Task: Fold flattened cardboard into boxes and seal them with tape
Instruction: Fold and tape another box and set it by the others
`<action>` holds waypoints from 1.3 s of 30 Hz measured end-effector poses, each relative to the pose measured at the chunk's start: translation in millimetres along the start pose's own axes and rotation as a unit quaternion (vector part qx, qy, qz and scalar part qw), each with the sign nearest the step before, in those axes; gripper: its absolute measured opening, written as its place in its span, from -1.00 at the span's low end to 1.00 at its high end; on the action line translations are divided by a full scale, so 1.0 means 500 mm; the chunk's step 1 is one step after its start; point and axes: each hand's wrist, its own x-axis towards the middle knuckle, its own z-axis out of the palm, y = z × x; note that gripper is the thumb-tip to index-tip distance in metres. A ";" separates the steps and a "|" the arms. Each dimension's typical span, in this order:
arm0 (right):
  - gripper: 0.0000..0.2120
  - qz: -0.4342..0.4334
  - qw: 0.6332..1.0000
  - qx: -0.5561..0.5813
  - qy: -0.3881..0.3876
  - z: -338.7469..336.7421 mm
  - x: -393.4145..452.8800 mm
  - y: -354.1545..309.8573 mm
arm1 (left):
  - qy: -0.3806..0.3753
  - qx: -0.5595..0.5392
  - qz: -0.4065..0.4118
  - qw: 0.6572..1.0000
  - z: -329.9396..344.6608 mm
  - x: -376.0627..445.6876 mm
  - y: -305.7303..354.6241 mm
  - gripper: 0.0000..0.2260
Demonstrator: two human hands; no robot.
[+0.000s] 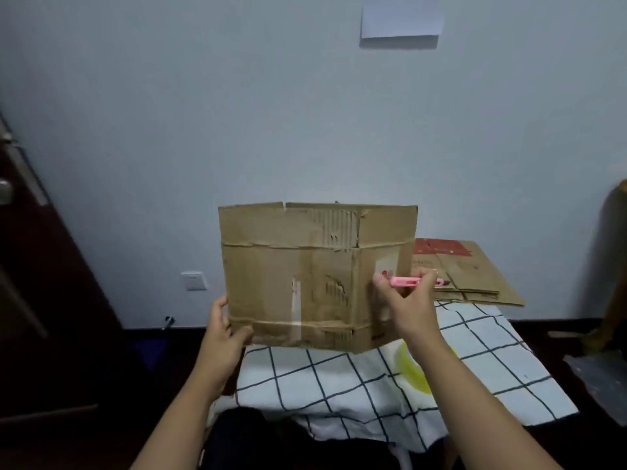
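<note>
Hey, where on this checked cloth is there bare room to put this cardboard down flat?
The checked cloth looks bare on its near left, between the yellow tape roll and the cloth's left edge. The right strip by the roll seems narrower. The far end is crowded by the stack of flat cardboard. The held cardboard hides the middle.

Both bare forearms reach up from the bottom of the frame toward its centre. The left hand (pixel 225 330) pinches with its thumb in front. The right hand (pixel 407 301) sits higher, fingers curled in a grip.
</note>
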 end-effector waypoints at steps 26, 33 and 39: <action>-0.86 0.043 0.993 0.107 0.015 0.080 -0.101 0.111 | 0.094 0.049 -0.009 0.994 0.061 -0.057 -0.103 -0.56; -0.62 -0.115 0.990 0.068 -0.039 0.064 -0.098 0.050 | 0.068 0.021 0.092 0.993 0.031 -0.025 0.009 -0.36; -0.62 -0.161 0.985 -0.038 -0.037 0.065 -0.093 0.050 | 0.053 -0.001 0.109 0.993 0.031 -0.012 0.040 -0.49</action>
